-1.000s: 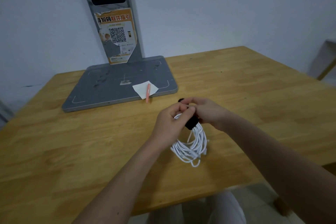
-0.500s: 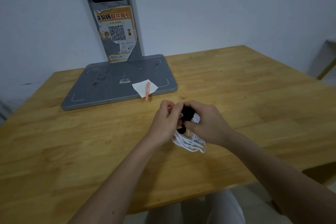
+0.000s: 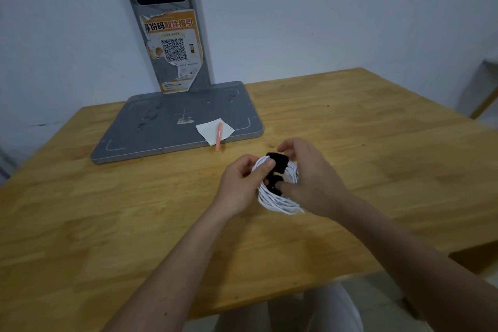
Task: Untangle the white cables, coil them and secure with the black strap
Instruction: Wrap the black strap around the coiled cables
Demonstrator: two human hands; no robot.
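Your left hand (image 3: 239,186) and right hand (image 3: 312,180) both grip the coiled white cables (image 3: 275,197) above the wooden table (image 3: 377,143), in front of the grey stand base (image 3: 172,127). The black strap (image 3: 277,164) wraps the coil top, pinched under your left thumb; your right fingers curl round the coil
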